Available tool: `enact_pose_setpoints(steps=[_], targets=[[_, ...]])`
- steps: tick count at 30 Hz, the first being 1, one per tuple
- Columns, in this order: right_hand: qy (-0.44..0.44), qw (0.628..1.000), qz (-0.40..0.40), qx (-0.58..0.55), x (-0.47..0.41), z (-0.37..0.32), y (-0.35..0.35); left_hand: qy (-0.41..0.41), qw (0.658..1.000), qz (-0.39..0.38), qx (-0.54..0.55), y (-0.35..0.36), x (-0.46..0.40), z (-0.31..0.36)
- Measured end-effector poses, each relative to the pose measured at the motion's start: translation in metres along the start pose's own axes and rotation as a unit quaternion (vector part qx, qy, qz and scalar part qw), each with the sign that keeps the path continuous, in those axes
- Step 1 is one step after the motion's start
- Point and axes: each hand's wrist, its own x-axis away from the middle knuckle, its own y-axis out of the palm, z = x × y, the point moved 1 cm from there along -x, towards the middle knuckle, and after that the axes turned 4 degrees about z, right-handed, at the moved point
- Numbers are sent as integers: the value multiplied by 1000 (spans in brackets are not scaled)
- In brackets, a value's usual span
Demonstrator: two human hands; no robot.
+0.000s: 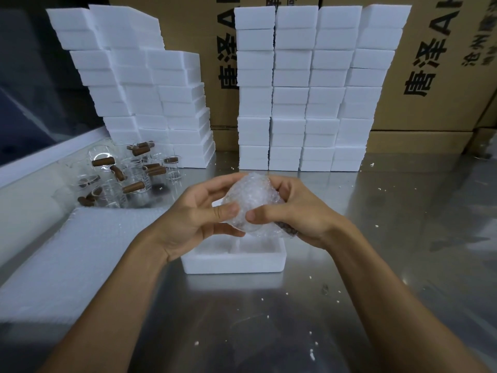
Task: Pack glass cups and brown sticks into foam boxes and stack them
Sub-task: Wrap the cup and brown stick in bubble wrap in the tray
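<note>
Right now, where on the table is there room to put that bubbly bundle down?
Bare metal table lies right of the open foam box, and nearer, between the arms. The left is crowded: bubble wrap sheet, glass cups. Foam box stacks fill the back.

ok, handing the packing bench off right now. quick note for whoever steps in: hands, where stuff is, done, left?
Left hand and right hand both grip one bubble-wrap bundle above the open foam box; a brown stick end shows at the bundle's lower right.
Open box sits on the metal table, nothing visible in it.
Loose glass cups and brown sticks lie far left; bubble-wrap sheets near left.
Done: stacks of foam boxes at the back; whether they are filled cannot be told.
Left: seat the bundle, close and stack the box, pack the rest.
</note>
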Motion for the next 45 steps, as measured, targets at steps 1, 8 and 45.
enact_pose_setpoints(steps=[1, 8, 45], targets=[[3, 1000, 0, 7, 0, 1, 0, -1, 1000, 2, -2, -1, 0, -1], [-40, 988, 58, 137, -6, 8, 0, 41, 994, 71, -68, -15, 1, -7], [-10, 980, 197, -13, -4, -4, -3, 226, 888, 222, -335, -4, -12, -17]])
